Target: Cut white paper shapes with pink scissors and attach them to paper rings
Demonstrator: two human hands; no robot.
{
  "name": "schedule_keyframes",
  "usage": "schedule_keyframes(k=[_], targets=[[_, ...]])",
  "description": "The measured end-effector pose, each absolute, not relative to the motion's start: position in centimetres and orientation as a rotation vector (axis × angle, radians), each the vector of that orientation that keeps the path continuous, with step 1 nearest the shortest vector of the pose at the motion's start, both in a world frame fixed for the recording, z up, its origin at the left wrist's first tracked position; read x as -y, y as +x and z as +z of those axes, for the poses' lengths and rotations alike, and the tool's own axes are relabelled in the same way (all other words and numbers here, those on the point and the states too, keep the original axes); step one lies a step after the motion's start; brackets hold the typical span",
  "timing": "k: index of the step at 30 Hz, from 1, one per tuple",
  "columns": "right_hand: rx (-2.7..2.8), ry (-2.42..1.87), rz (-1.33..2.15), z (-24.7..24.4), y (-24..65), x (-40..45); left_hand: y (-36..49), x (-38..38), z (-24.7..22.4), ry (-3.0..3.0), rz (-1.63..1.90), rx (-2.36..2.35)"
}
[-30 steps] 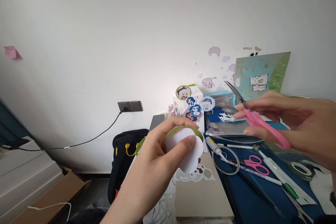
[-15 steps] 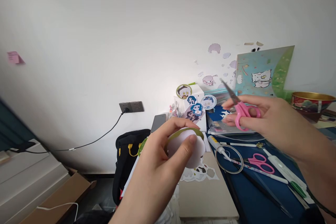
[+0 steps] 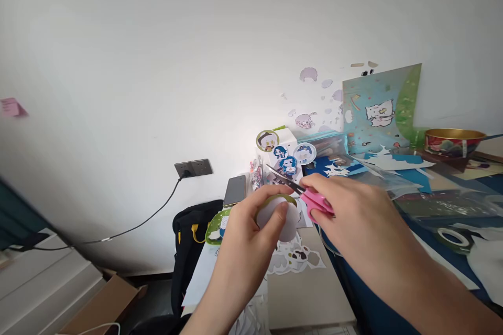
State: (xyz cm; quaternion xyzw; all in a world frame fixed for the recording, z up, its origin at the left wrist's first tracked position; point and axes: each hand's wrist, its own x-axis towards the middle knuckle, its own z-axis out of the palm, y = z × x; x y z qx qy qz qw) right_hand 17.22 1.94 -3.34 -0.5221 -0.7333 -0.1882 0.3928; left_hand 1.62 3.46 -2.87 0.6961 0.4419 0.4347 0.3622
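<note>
My left hand [image 3: 257, 222] pinches a round paper cutout [image 3: 290, 226], white on the side facing me, with an olive-green rim piece along its top edge. Pink-handled scissors [image 3: 317, 203] are in my right hand [image 3: 348, 204], fingers in the loops. Their blades are slightly parted and point up and left, just above the paper's upper edge; whether they touch it I cannot tell. Beneath the hands, paper scraps with cut-out shapes [image 3: 301, 257] lie on a beige board [image 3: 306, 293].
Round character stickers [image 3: 304, 153] stand behind my hands. A phone [image 3: 234, 190] and a green dish [image 3: 214, 230] are to the left. On the right lie blue paper scraps [image 3: 414, 178], a tape roll [image 3: 454, 238] and a red-and-gold bowl [image 3: 455, 142]. A black backpack [image 3: 184, 235] sits at the left.
My right hand has brought the scissors left and down, from beside the stickers to the paper in my left hand. The view has shifted slightly to the right.
</note>
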Motion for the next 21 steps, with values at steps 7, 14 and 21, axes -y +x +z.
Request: schedule_keyframes(k=[7, 14, 21], targets=[[1.832, -1.256, -0.862, -3.7, 16.0, -1.8, 2.4, -3.2, -3.0, 1.688, 1.151, -1.062], [1.896, -1.2, -0.851, -4.0, 15.5, -1.9, 2.2, -4.0, -2.8, 1.508, 1.158, -1.007], [2.03, -1.241, -0.173, -3.0, 17.3, -2.3, 1.8, -3.7, -2.4, 1.617, 1.19, -0.998]])
